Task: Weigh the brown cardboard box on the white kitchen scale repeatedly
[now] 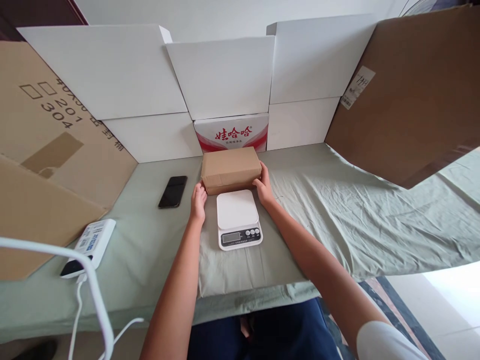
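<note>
A closed brown cardboard box (pixel 231 170) sits at the middle of the cloth-covered table, just behind a white kitchen scale (pixel 237 212). My left hand (pixel 198 201) touches the box's left front corner with its fingers. On the opposite end, my right hand (pixel 264 184) grips the box's right side, thumb on the front face and fingers along the end. Both hands together hold the box between them. The scale's plate bears nothing, and its display and buttons face me. Whether the box is lifted off the cloth I cannot tell.
Left of the box lies a black phone (pixel 173 192). A white power bank (pixel 89 247) with a cable stands nearer left. White boxes (pixel 221 77) and a red-and-white carton (pixel 231 132) wall the back. Large cardboard panels flank the left (pixel 56 125) and right (pixel 416 90).
</note>
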`<state>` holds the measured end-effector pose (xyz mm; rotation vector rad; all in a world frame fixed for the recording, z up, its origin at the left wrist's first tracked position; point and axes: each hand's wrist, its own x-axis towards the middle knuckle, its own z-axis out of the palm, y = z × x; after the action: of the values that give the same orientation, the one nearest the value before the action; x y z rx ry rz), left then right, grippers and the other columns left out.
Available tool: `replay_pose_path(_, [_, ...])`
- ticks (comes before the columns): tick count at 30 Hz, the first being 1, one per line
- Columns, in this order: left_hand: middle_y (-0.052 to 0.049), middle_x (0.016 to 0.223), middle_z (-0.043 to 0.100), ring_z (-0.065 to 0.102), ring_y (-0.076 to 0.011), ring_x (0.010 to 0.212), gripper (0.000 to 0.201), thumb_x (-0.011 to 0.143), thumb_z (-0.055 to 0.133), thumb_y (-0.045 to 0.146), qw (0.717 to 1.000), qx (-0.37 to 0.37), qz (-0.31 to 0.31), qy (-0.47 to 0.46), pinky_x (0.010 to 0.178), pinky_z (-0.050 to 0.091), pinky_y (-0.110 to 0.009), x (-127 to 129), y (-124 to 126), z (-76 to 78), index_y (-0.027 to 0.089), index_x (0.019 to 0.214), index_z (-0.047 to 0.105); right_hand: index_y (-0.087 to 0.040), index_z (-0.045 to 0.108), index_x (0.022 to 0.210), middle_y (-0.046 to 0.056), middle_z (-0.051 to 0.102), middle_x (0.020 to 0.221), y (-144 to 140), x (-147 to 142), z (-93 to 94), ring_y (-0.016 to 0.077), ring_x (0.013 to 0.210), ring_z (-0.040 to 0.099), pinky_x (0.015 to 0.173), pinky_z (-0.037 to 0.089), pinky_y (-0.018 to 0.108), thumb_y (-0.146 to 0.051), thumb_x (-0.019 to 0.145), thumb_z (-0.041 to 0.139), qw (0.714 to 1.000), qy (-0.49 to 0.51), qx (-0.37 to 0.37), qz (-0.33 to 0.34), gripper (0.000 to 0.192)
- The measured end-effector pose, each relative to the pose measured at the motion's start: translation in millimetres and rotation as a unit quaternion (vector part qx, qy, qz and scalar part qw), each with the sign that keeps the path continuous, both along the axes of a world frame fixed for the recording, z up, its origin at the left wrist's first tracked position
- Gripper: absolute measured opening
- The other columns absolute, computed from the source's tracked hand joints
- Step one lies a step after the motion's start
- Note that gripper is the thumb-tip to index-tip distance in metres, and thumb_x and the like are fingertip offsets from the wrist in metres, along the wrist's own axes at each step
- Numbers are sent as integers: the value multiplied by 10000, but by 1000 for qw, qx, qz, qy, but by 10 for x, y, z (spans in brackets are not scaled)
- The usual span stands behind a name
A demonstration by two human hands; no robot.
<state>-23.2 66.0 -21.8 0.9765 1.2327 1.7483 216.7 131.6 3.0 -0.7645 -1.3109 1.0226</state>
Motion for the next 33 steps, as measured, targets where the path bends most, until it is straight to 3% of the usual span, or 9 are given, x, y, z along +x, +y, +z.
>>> replay_pose_path(7, [-168, 1591, 430, 380, -284, 1489, 804, 827, 451, 817, 999, 32, 24, -8, 1209, 291, -461, -92, -104, 97, 263, 1390, 599, -326, 336, 1466, 58, 363, 1599, 167, 119, -130, 320, 1477, 374, 1190, 318, 593, -338, 712, 566, 995, 56, -60, -52, 789])
replay_pose_path(18, [-191, 1569, 453, 410, -317, 1466, 826, 812, 489, 814, 1000, 3, 0, -16, 1204, 308, -487, -55, -87, 65, 222, 1375, 614, -280, 455, 1400, 42, 597, 1417, 151, 86, -166, 277, 1310, 531, 1138, 403, 512, -265, 671, 524, 998, 40, -40, 7, 732])
replay_pose_path(26, [-199, 1545, 483, 408, -323, 1467, 851, 806, 496, 816, 1000, -11, -3, -12, 1208, 307, -478, -20, -80, 42, 190, 1370, 618, -268, 543, 1321, 15, 591, 1451, 125, 86, -95, 287, 1389, 479, 1175, 387, 473, -208, 651, 517, 999, 39, -10, 26, 673])
replay_pose_path(33, [-162, 1567, 464, 395, -300, 1479, 820, 819, 490, 804, 1000, 6, 7, -23, 1206, 317, -440, -42, -124, 98, 212, 1371, 621, -273, 502, 1356, 31, 567, 1481, 96, 91, -127, 289, 1380, 493, 1160, 397, 489, -226, 682, 520, 999, 49, -18, 0, 676])
